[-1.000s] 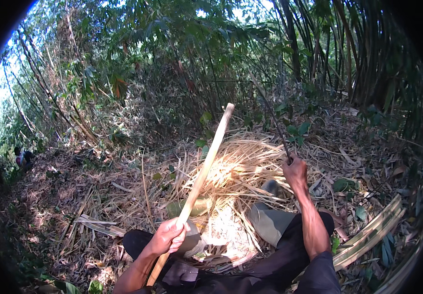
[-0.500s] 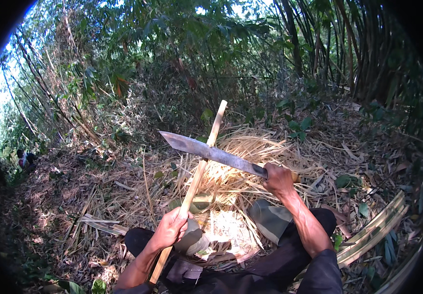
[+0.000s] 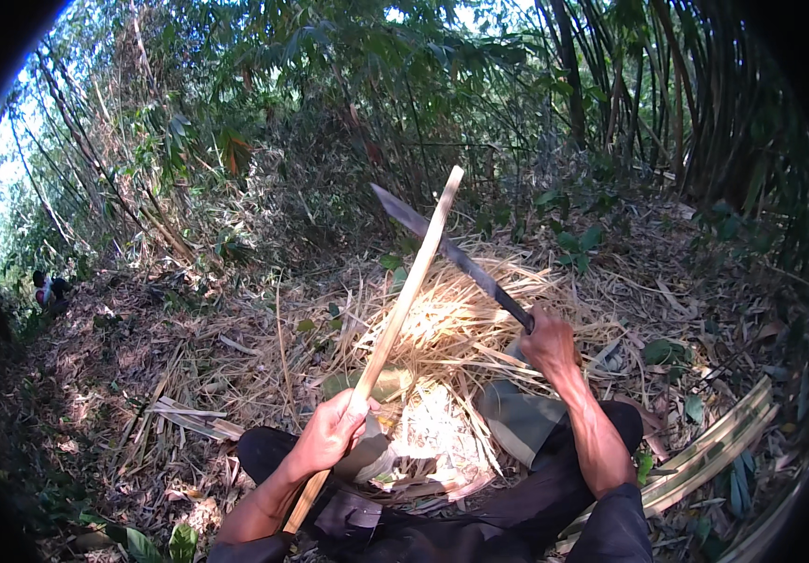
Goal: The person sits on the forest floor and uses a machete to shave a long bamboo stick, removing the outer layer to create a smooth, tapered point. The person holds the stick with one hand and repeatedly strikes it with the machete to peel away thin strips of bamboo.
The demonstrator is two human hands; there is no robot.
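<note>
My left hand (image 3: 331, 433) is closed around a long pale strip of split bamboo (image 3: 402, 305), which slants up and away to the right. The strip's lower end passes under my left forearm. In my right hand (image 3: 550, 342) is the handle of a machete (image 3: 484, 279), its blade pointing up and to the left. The blade crosses behind the strip near the strip's upper end; whether the two touch I cannot tell. Beneath them lies a heap of thin pale shavings (image 3: 461, 319), between and beyond my boots (image 3: 520, 420).
Split bamboo lengths (image 3: 714, 446) lie on the ground at my right. A few shorter split pieces (image 3: 196, 418) lie at the left. Dry leaves cover the ground, with bamboo stems (image 3: 686, 103) behind. Far left, a partly hidden person (image 3: 48, 291) is near a dark trunk.
The machete has gone from lying across the front of the strip to behind it, its blade now steeper. My right hand has shifted slightly right; the strip's upper end has moved up and right.
</note>
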